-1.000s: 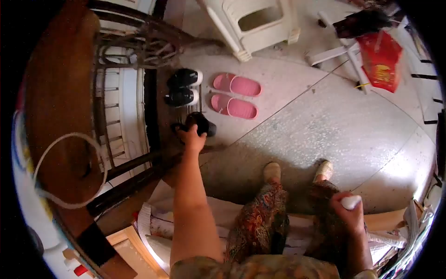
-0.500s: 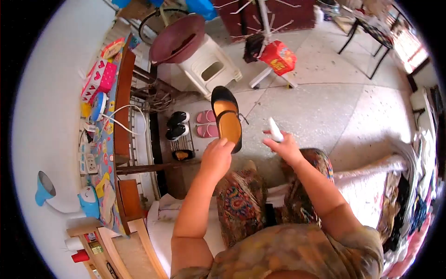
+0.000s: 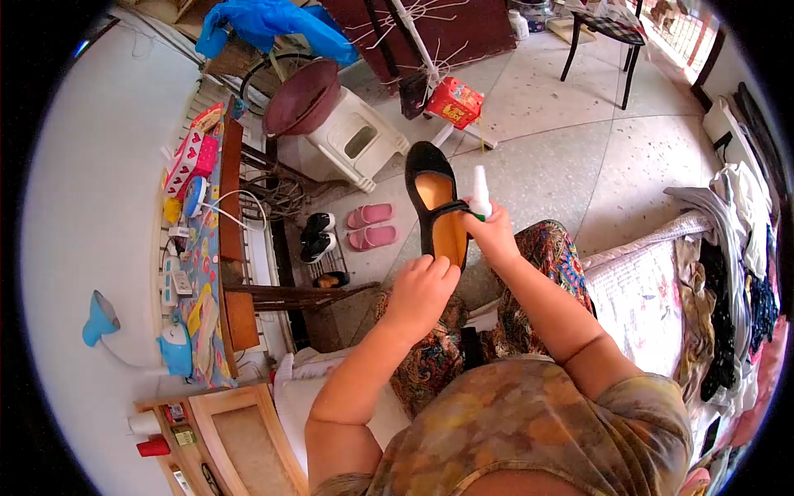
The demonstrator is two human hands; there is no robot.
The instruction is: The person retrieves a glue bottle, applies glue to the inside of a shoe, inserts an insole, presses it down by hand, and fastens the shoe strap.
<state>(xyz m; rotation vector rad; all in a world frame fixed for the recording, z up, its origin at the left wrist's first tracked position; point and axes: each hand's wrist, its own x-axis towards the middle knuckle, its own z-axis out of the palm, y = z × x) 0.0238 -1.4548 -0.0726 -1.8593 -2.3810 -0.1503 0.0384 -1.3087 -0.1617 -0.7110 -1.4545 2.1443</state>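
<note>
My left hand [image 3: 420, 296] grips the heel end of a black strapped shoe [image 3: 432, 178] with a tan insole, its toe pointing away from me. In my right hand [image 3: 494, 233] is a small white bottle [image 3: 480, 194] with its narrow tip upward, and the fingers are against the shoe's strap side. Whether they also pinch the strap is too small to tell. Another black shoe [image 3: 331, 280] rests on the low rack at the left, near black sneakers [image 3: 318, 237] and pink slippers [image 3: 372, 227].
A white stool [image 3: 356, 140] bears a maroon basin [image 3: 304, 97]. A red box [image 3: 455, 102] hangs by a white stand. The desk [image 3: 240, 318] stands left, a chair [image 3: 608, 29] back right. Clothes [image 3: 724, 314] lie on the bed [image 3: 637, 289] at right.
The black shoe was first lifted from the rack by my left hand, then brought nearer my right hand. My right hand with the bottle has moved up beside the shoe. The view has shifted.
</note>
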